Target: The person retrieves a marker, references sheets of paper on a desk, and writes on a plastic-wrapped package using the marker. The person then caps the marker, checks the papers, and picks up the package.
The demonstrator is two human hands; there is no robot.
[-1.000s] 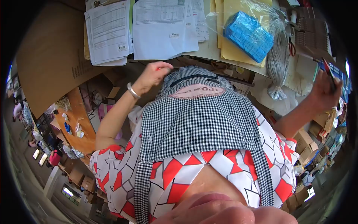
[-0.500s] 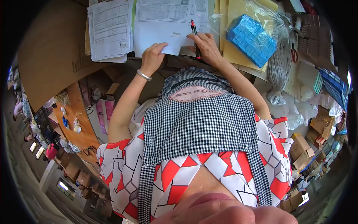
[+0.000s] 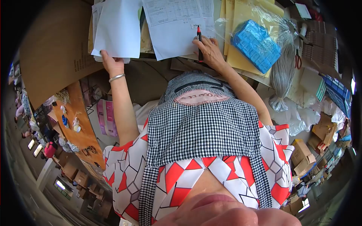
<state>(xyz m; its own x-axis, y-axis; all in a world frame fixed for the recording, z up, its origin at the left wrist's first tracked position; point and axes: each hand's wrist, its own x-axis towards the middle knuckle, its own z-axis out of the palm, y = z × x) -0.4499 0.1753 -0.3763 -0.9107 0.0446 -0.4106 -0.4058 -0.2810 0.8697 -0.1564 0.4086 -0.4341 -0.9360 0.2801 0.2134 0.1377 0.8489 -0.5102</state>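
Observation:
My left hand (image 3: 112, 64) pinches the lower edge of a white sheet of paper (image 3: 117, 32). The sheet's visible side is blank, and it covers most of a left stack of printed papers (image 3: 98, 12). My right hand (image 3: 209, 51) grips a black marker pen with a red tip (image 3: 200, 43), held upright at the table's front edge. Just left of this hand lies a printed form (image 3: 171, 35) with a table of lines and a small barcode label. More printed sheets show partly beneath it.
Right of the papers, a blue package in clear plastic (image 3: 256, 45) rests on yellow envelopes (image 3: 235, 56). A bundle of silvery strands (image 3: 282, 75) hangs over the table edge near scissors (image 3: 298, 59). A large cardboard sheet (image 3: 49, 56) stands at left.
My left hand has moved left with a sheet from the middle pile, now over the left stack. Another printed form is exposed, slightly tilted. My right hand stays near its place with the marker.

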